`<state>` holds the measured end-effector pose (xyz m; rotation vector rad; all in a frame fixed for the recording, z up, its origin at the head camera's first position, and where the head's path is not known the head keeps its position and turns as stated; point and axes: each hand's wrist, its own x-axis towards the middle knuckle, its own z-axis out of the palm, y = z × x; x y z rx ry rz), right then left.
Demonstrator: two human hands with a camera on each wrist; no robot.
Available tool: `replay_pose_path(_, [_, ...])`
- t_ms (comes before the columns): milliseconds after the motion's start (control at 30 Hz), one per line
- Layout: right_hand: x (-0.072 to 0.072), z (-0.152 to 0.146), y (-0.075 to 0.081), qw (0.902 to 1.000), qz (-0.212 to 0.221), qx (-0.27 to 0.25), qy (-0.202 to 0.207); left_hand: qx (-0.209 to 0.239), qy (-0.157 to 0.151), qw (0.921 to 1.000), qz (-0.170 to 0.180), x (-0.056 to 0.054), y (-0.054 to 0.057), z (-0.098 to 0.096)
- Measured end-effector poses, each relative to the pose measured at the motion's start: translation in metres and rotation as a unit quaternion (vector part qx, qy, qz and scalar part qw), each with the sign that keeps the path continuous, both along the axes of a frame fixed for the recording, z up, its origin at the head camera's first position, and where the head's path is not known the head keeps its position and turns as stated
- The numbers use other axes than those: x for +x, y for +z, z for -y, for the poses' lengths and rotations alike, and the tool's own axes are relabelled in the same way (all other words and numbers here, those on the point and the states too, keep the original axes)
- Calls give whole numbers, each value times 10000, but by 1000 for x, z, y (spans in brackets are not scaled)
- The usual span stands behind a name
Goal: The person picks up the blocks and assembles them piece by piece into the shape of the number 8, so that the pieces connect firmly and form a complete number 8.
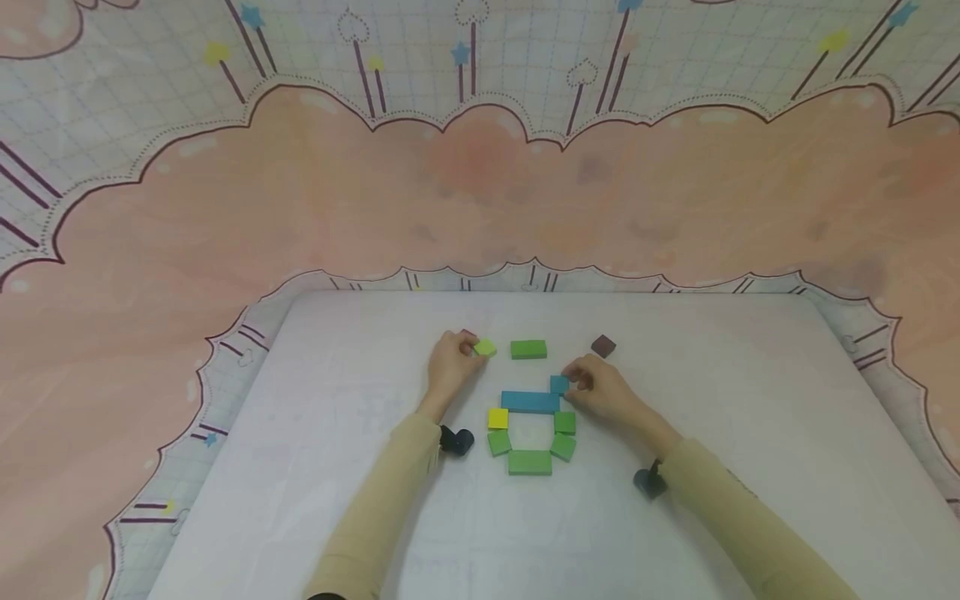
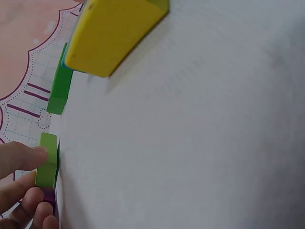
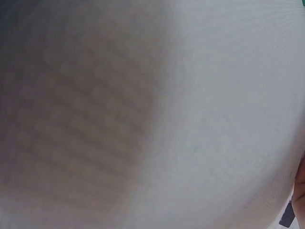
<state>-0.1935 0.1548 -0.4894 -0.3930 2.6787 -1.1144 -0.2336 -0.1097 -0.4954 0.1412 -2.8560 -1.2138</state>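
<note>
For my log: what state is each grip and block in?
Left grip: pinching lime block
Right grip: pinching small blue block
Long blue block: unheld
Yellow block: unheld
Far green block: unheld
Four near green blocks: unheld
Right purple block: unheld
Left purple block: partly hidden

A screened-off tabletop spot, though whether in a home, office or studio cannot be told; a broad, flat white tabletop point(image 1: 262, 475) fills the foreground; behind and beside it spreads a peach-and-white printed, cloth-like sheet point(image 1: 450, 192) with scalloped outlines, pale gridding and small stars point(image 1: 252, 16).
</note>
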Motion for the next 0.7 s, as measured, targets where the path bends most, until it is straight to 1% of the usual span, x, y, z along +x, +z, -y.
replay_pose_path(133, [-1, -1, -2, 10000, -48, -32, 24, 100, -7, 9999, 9, 1, 2, 1])
replay_pose_path(433, [-2, -2, -3, 10000, -16, -43, 33, 255, -98, 9996, -1, 7, 0, 5])
replay_pose_path(700, [-3, -2, -4, 10000, -21, -16, 28, 281, -176, 9994, -31, 10, 1, 6])
